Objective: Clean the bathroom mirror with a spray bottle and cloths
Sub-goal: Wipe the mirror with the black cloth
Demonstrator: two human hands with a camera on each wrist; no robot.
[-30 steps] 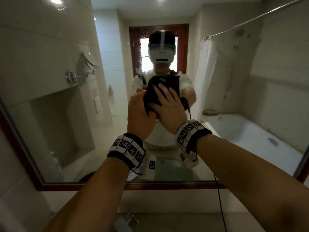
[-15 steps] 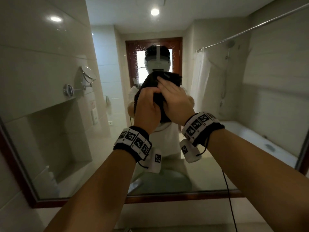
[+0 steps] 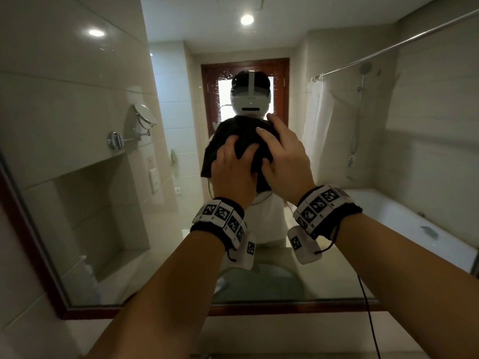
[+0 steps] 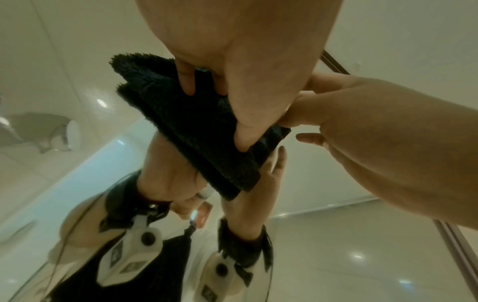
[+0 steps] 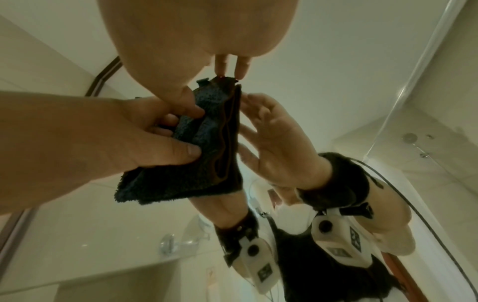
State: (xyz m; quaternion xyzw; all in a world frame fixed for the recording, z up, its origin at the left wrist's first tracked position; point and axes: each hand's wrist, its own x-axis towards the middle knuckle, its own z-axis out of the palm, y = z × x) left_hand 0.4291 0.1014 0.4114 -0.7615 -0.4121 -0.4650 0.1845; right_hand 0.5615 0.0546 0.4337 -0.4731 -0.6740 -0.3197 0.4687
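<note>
A folded dark cloth (image 3: 241, 130) lies against the glass of the wood-framed mirror (image 3: 103, 203), just below the reflected headset. My left hand (image 3: 233, 164) grips its lower left part, thumb and bent fingers pinching the folds (image 5: 207, 163). Beside it, my right hand (image 3: 280, 151) rests flat on the cloth with straight, spread fingers pressing it to the glass. The left wrist view shows the cloth (image 4: 201, 132) between both hands and their reflection. No spray bottle is in view.
The brown mirror frame (image 3: 259, 309) runs along the bottom and up the left side. Below it is a pale counter (image 3: 77, 332). A black cable (image 3: 370, 320) hangs from my right wrist. The glass reflects a wall-mounted magnifying mirror, a bathtub and a shower curtain.
Both hands have slid the cloth upward on the glass, from chest height in the reflection to just under the headset. My view has tilted up with them.
</note>
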